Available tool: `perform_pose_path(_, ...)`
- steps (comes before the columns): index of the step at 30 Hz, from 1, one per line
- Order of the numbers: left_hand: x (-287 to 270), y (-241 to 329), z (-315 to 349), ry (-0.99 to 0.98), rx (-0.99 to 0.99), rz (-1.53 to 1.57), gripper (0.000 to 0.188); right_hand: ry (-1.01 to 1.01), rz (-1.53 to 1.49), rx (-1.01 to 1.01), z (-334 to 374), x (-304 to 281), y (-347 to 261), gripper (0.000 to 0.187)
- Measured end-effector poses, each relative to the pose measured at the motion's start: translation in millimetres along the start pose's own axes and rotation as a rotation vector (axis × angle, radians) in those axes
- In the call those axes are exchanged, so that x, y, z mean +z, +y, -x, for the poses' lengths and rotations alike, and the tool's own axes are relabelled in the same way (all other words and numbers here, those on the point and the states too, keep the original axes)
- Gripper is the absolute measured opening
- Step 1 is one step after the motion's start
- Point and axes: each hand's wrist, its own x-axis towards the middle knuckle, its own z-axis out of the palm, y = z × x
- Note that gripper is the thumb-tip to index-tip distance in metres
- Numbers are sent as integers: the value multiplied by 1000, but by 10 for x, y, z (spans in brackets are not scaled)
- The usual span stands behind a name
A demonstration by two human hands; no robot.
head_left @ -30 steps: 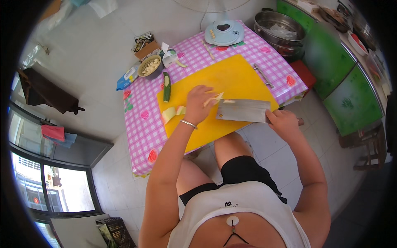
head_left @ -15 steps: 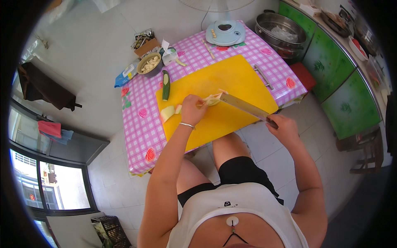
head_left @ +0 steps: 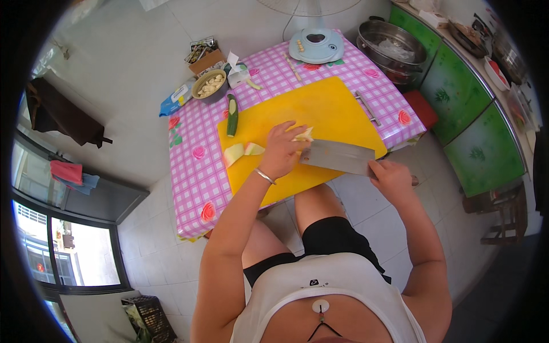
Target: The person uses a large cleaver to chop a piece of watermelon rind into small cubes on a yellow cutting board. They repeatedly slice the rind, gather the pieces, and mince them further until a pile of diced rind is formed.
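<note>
With the right hand (head_left: pixel 393 178) we are grasping the cleaver (head_left: pixel 337 155) by its handle, whose end is showing past the fist, and its blade is slanting in over the yellow cutting board (head_left: pixel 320 97). With the left hand (head_left: pixel 281 150) we are covering the cut pale pieces (head_left: pixel 306 135), which are lying on the board just beside the blade's far end; the fingers are hiding part of them, so we cannot tell whether they are pinching a piece or only resting on it. For a sound cut, we should be tucking the left fingertips back and guiding the flat of the blade with the knuckles, since the spread fingers are sitting close to the steel. We should also be bringing the edge upright and pressing straight down, because the broad face is now tilting upward. Two pale chunks, a larger one (head_left: pixel 234 154) and a smaller one (head_left: pixel 253 149), are lying left of that hand, and a dark green vegetable (head_left: pixel 232 116) is lying at the board's far left corner, well apart from the blade
</note>
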Motion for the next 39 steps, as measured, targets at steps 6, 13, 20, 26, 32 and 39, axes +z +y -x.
perform_pose_path(6, 242, -444, 236, -47, -265, -5, 47, 0, -81, -9, 32, -56, -43, 47)
perform_pose_path(13, 390, -290, 219, -111, -397, 197, 46, -80, -794, 515, -44, -157, -216, 31)
perform_pose_path(20, 546, -46, 156, 94, -487, -73, 50, -300, -1067, 554, -672, -154, -194, 11)
perform_pose_path(26, 589, -182, 133, 49, -373, 82, 35, -412, -974, 415, -896, 12, -394, 14)
perform_pose_path(32, 560, -171, 191, 65, -360, 122, 21, -448, -797, 288, -991, -34, -471, 18)
perform_pose_path(39, 498, -104, 196, 114, -253, 42, 19, -455, -642, 229, -1125, -218, -603, 22)
